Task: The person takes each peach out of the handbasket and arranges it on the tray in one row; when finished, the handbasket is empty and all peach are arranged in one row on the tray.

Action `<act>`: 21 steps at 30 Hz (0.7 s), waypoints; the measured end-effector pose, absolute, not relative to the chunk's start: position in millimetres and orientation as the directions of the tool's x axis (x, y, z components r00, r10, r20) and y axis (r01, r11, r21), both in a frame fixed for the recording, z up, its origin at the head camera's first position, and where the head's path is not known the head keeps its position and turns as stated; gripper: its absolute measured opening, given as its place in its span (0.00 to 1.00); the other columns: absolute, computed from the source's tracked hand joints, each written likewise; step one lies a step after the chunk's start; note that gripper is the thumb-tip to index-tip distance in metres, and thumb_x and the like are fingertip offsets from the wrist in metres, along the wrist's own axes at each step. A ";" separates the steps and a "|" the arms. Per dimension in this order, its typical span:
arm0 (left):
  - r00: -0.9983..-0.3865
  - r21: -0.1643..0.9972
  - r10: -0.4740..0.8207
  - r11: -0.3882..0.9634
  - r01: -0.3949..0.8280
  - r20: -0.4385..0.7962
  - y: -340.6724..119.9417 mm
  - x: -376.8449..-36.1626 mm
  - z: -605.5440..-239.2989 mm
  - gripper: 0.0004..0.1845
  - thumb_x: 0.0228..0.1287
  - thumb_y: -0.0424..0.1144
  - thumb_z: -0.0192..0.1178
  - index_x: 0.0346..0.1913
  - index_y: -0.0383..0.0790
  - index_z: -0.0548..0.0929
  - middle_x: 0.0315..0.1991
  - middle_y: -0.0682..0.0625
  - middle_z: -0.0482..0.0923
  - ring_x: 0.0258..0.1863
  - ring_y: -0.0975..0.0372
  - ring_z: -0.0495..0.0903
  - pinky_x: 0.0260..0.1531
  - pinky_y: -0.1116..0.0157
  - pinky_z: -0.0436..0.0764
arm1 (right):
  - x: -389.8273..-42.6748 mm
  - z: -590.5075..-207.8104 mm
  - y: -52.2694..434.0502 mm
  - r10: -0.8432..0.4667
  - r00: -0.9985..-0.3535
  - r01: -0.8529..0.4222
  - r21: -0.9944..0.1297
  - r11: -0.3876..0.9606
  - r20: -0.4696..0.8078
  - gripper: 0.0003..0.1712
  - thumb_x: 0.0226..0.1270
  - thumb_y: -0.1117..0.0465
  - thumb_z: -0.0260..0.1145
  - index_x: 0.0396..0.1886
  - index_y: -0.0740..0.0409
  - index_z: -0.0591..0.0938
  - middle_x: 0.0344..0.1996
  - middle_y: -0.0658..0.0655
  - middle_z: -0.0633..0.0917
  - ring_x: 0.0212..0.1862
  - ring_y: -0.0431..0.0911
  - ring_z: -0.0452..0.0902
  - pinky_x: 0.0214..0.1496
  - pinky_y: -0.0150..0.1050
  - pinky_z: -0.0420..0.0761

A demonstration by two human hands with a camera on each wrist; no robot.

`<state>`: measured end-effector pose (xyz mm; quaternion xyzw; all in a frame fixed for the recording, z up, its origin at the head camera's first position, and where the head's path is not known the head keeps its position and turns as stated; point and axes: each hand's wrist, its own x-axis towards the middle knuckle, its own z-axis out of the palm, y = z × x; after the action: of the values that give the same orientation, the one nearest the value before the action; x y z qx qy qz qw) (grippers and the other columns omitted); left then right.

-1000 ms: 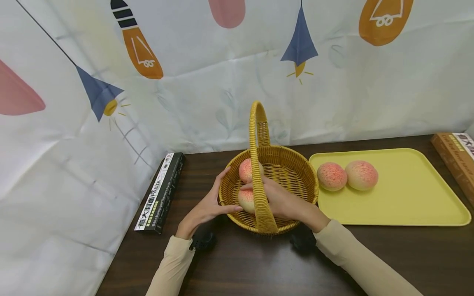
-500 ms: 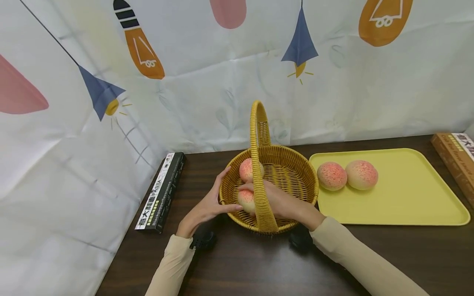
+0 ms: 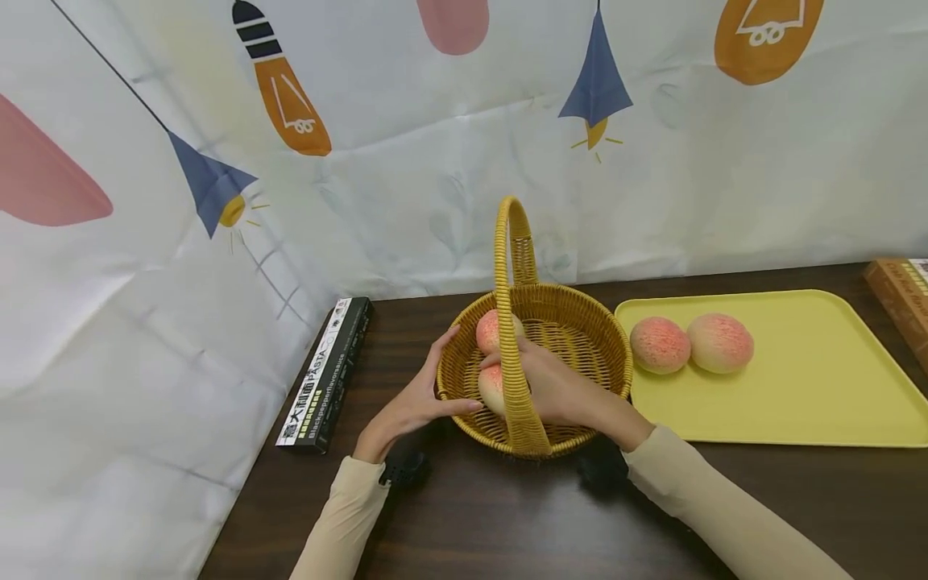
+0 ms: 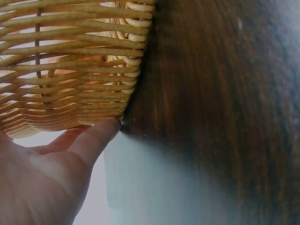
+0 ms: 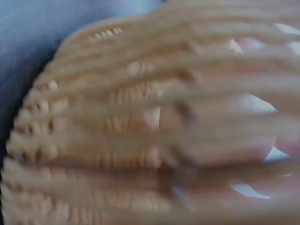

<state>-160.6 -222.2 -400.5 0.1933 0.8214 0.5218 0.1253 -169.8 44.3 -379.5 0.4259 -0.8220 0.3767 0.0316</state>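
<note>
Filling of a basket, about midway by judgement. A dark wooden surface [image 3: 507,515] carries everything. Right of the basket lies a yellow tray [image 3: 805,387] bearing two peaches, the tray's near peach [image 3: 660,345] and the tray's far peach [image 3: 721,343], named by nearness to the basket; these probably constitute what is left. The wicker basket [image 3: 605,338] stands upright, its handle [image 3: 502,274] arching overhead. The left hand [image 3: 413,405] is spread, thumb and fingers apart, steadying the basket's left side. The right hand [image 3: 561,387] reaches into the basket from the right, its fingers apparently curled over the front peach [image 3: 490,390]; the rear peach [image 3: 489,330] lies behind it, also in the basket's left half. Two peaches are thus inside, though the front one seems not yet released.

Hidden or unclear: the tray's right end, well to the right of the basket, meets the frame edge. Whether basket and tray touch cannot be told. The handle masks parts of both inner peaches and of the right hand, whose thumb is not seen. In the right wrist view, blurred wicker obscures the grip; in the left, wicker screens the basket's contents.
</note>
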 end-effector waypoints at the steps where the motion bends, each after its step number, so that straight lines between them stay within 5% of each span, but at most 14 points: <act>1: -0.892 0.905 0.451 0.381 0.189 -0.004 -220.3 -161.3 -401.0 0.63 0.59 0.50 0.78 0.85 0.55 0.42 0.84 0.46 0.44 0.78 0.48 0.56 0.74 0.45 0.60 | -168.3 -376.6 49.2 -0.658 -0.659 -0.706 -0.601 0.375 0.363 0.29 0.57 0.56 0.81 0.58 0.57 0.85 0.57 0.58 0.81 0.56 0.53 0.79 0.55 0.49 0.80; 11: -0.892 0.916 0.452 0.360 0.178 -0.004 -218.9 -160.9 -399.6 0.62 0.59 0.47 0.78 0.85 0.55 0.43 0.84 0.46 0.42 0.78 0.47 0.56 0.74 0.44 0.59 | -150.3 -338.9 124.1 -0.479 -0.746 -0.658 -0.620 0.427 0.462 0.38 0.49 0.65 0.86 0.62 0.49 0.83 0.55 0.54 0.79 0.51 0.49 0.79 0.43 0.46 0.84; 21: -0.892 0.913 0.452 0.363 0.185 0.001 -222.9 -161.2 -401.0 0.62 0.60 0.47 0.77 0.85 0.54 0.41 0.84 0.43 0.42 0.78 0.45 0.57 0.73 0.43 0.61 | -140.7 -308.6 210.5 -0.284 -0.789 -0.608 -0.622 0.494 0.545 0.48 0.41 0.76 0.86 0.67 0.55 0.81 0.59 0.44 0.79 0.52 0.34 0.74 0.44 0.20 0.78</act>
<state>-161.2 -222.9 -401.0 0.1955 0.8157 0.5296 0.1260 -140.7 210.5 -308.6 0.2645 -0.8432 0.4281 0.1891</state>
